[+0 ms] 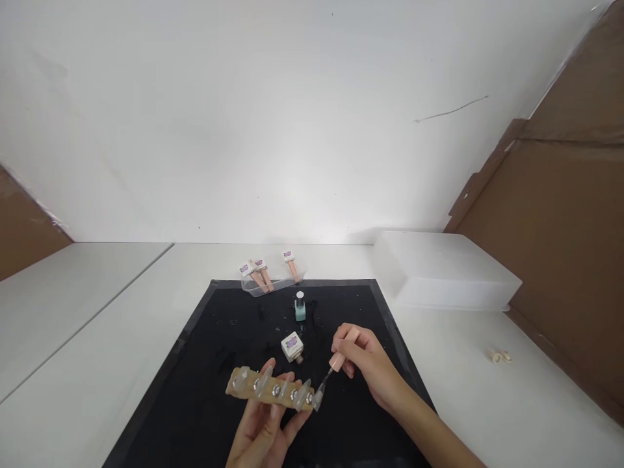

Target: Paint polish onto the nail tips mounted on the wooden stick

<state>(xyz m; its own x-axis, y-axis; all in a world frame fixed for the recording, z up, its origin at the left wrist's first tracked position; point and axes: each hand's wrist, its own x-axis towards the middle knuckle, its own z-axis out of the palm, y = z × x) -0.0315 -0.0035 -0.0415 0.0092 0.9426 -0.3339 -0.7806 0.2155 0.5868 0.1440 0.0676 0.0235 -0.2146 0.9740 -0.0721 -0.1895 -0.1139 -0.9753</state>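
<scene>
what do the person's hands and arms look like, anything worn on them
The left hand and right hand are gloveless, with no rings visible. The right forearm shows no sleeve, watch or bracelet; the left forearm is out of frame.

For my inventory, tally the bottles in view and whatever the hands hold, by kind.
White bottles: 4 (3 in the clear tray, 1 on the black mat)
Green bottle: 1
Pink-handled brush: 1, in the right hand
Tan strip, fittings included: 1, in the left hand
Total: 7
</scene>
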